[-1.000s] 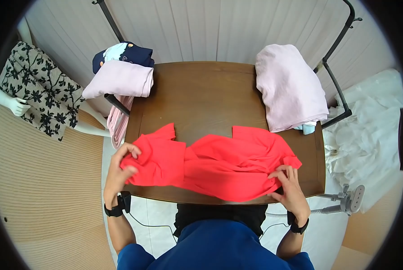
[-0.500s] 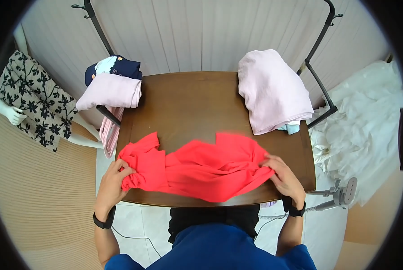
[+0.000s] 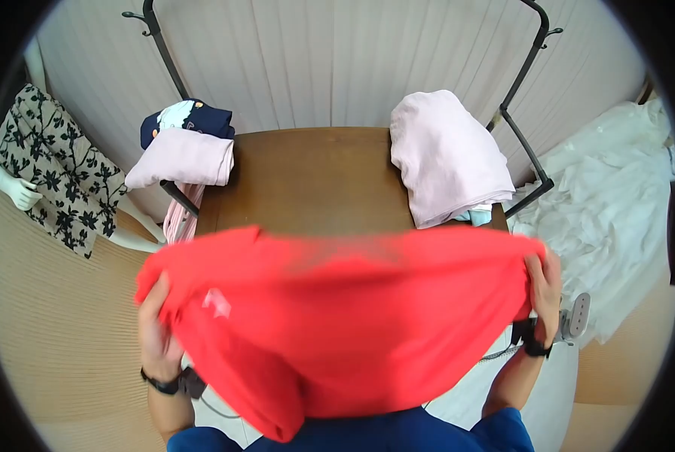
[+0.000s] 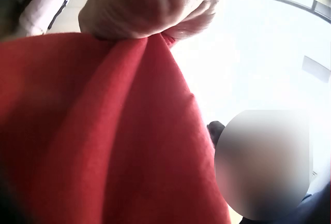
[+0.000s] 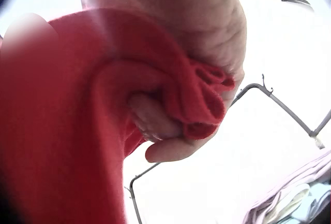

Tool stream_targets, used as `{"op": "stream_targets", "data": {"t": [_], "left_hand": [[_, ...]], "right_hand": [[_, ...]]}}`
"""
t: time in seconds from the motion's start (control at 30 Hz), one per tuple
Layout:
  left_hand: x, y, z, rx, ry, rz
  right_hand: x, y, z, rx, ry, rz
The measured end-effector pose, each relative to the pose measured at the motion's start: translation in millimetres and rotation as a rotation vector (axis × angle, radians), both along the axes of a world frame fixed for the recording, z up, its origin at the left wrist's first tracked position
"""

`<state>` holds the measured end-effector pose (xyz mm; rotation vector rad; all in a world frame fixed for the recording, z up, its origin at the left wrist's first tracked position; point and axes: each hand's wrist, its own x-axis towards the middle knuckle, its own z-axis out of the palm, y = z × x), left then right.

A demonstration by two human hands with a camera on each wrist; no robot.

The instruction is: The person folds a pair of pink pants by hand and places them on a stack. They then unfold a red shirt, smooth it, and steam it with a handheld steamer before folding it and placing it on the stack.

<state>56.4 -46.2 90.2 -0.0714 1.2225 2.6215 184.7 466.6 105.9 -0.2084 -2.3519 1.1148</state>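
Observation:
A red shirt (image 3: 367, 324) with a small pale mark hangs stretched between both hands, raised in front of the body and partly blurred. At its left end my left hand (image 3: 159, 331) grips the cloth; in the left wrist view the fabric falls in folds from that hand (image 4: 150, 6). My right hand (image 3: 546, 294) holds the opposite end. Bunched red cloth (image 5: 201, 99) shows within the curled fingers (image 5: 155, 118) in the right wrist view. A fold of the shirt droops low at the left, over the blue top.
Behind the shirt lies a brown table (image 3: 315, 181). Folded pink cloth (image 3: 450, 158) is piled at its right; a pink folded piece (image 3: 183, 157) and a navy one (image 3: 202, 117) sit at the left. Black rack bars (image 3: 526, 147) flank the table. A mannequin in a floral skirt (image 3: 58, 173) stands left.
The shirt lay bunched on the table; now it is lifted and spread wide, closer to the body. Both hands have risen and moved apart, each keeping hold of the cloth.

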Motion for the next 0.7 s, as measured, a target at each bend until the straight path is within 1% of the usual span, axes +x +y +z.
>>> {"op": "stream_targets", "data": {"t": [0.03,0.07,0.1,0.13,0.17,0.23,0.27,0.3,0.33,0.37,0.4,0.43,0.47,0.5,0.53,0.57,0.6,0.63,0.7], "left_hand": [[-18,10,-9,-0.029,-0.023,-0.048],[-36,24,-19,-0.138,-0.068,-0.010],[-50,40,-26,-0.284,-0.034,-0.005],[-64,49,-38,-0.373,-0.038,-0.001],[-76,56,-48,-0.425,0.035,-0.037],[-96,62,-69,-0.609,0.145,-0.089],[-103,62,-72,-0.607,0.147,-0.087],[-108,62,-74,-0.737,0.215,-0.119],[-113,62,-74,-0.865,0.283,-0.151],[-117,62,-71,-0.866,0.283,-0.151],[-120,62,-66,-0.928,0.352,-0.139],[-125,62,-62,-0.989,0.422,-0.127],[-130,61,-59,-0.945,0.446,-0.105],[-139,56,-58,-0.942,0.487,-0.123],[-147,54,-53,-0.926,0.478,-0.132],[-154,53,-45,-0.912,0.467,-0.143],[-153,57,-28,-0.862,0.402,-0.140],[-164,59,-26,-0.784,0.382,-0.113],[-180,69,-13,-0.532,0.291,-0.117]], "right_hand": [[-14,0,6,0.130,-0.060,-0.037],[-28,6,4,0.131,-0.062,-0.034],[-44,16,-5,0.136,-0.165,-0.023],[-57,24,-13,0.143,-0.264,-0.013],[-66,29,-16,0.147,-0.257,-0.013],[-78,36,-23,0.283,-0.341,-0.067],[-82,35,-28,0.298,-0.239,-0.055],[-84,35,-31,0.298,-0.239,-0.055],[-87,36,-33,0.307,-0.177,-0.006],[-91,38,-35,0.316,-0.115,0.042],[-95,41,-39,0.315,-0.114,0.042],[-100,47,-44,0.373,-0.032,0.022],[-105,48,-43,0.433,0.051,0.001],[-109,47,-40,0.434,0.054,0.003],[-113,45,-34,0.475,0.013,-0.062],[-118,43,-29,0.514,-0.028,-0.128],[-124,45,-26,0.567,-0.018,-0.133],[-134,51,-27,0.566,-0.017,-0.132],[-153,62,-32,0.598,0.048,-0.201]]}}
